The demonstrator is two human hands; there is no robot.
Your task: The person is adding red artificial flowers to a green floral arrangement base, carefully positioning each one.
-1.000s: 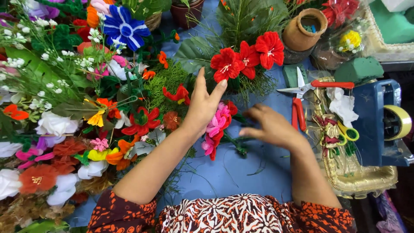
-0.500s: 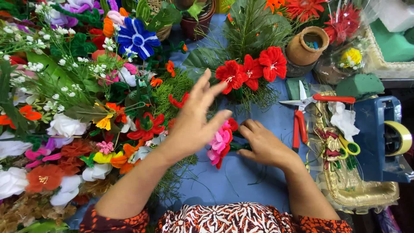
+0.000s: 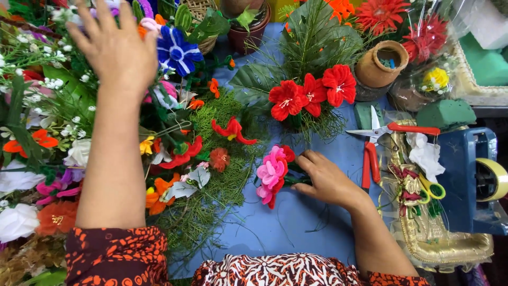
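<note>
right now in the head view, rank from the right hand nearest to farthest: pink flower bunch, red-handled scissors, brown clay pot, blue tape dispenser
From the right hand:
1. Pink flower bunch, touching its fingers, to its left.
2. Red-handled scissors, just right, above.
3. Brown clay pot, up at the back.
4. Blue tape dispenser, far right edge.

Two hands are showing: the left hand (image 3: 114,50) and the right hand (image 3: 325,180). Three red flowers (image 3: 312,92) are standing in one cluster. One blue-and-white flower (image 3: 177,52), one clay pot (image 3: 382,66), one green foam block (image 3: 445,114), one blue tape dispenser (image 3: 468,180) and two red-handled cutting tools (image 3: 386,130) are lying about.
</note>
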